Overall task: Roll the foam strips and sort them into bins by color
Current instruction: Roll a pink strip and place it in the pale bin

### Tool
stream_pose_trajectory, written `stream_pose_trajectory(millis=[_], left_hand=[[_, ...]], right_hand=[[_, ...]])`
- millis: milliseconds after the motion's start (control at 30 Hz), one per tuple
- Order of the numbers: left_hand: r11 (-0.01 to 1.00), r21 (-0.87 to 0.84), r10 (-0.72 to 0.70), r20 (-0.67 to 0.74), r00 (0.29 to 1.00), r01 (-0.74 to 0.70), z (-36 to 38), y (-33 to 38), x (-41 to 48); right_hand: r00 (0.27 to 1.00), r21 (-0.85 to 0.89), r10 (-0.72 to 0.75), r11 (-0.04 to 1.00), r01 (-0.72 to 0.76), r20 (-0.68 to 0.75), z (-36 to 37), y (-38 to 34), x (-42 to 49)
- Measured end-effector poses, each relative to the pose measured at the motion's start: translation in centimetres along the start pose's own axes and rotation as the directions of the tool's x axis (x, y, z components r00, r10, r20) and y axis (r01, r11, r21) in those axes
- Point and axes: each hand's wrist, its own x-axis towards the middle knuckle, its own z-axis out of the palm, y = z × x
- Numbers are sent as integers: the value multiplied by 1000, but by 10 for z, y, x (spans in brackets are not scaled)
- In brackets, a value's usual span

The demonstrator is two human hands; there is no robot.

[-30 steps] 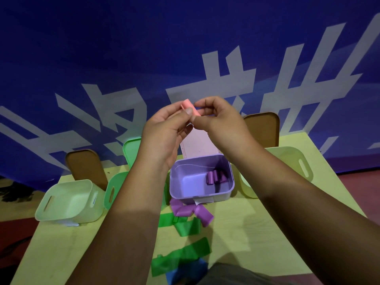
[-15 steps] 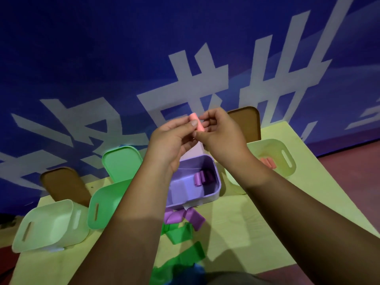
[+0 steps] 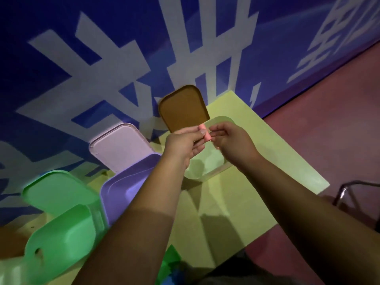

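Note:
A small rolled pink foam strip (image 3: pixel 205 132) is pinched between my left hand (image 3: pixel 185 144) and my right hand (image 3: pixel 232 140), both with curled fingers on its ends. They hold it in the air just above the pale green bin (image 3: pixel 213 167) at the right of the table. My left forearm crosses over the purple bin (image 3: pixel 121 190). The green bin (image 3: pixel 67 239) lies at the lower left. A bit of green foam strip (image 3: pixel 169 262) and blue strip (image 3: pixel 174 274) shows at the table's near edge.
A brown lid (image 3: pixel 183 109), a pale pink lid (image 3: pixel 121 149) and a green lid (image 3: pixel 59 192) lean against the blue wall behind the bins. The yellow table (image 3: pixel 267 161) ends at the right, beside red floor and a metal chair frame (image 3: pixel 353 190).
Both hands carried the pink roll right, from above the purple bin to above the pale green bin. The view swung right and tilted.

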Motion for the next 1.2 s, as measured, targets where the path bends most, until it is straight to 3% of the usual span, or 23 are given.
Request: stream_pose_trajectory(millis=[167, 400, 567, 800, 1200], left_hand=[[986, 155, -54, -95, 994, 69, 26, -39, 62], [914, 351, -116, -250, 961, 202, 29, -87, 152], [894, 385, -133, -262, 956, 229, 30, -114, 202], [890, 388, -108, -335, 936, 242, 43, -109, 195], [899, 385, -83, -316, 945, 208, 47, -97, 180]], right_hand=[[985, 56, 117, 992, -111, -123, -19, 36, 18], [979, 117, 133, 986, -116, -154, -22, 55, 29], [983, 133, 129, 985, -112, -132, -24, 59, 32], [989, 141, 110, 985, -95, -101, -25, 63, 33], [988, 233, 126, 967, -102, -88, -28, 65, 34]])
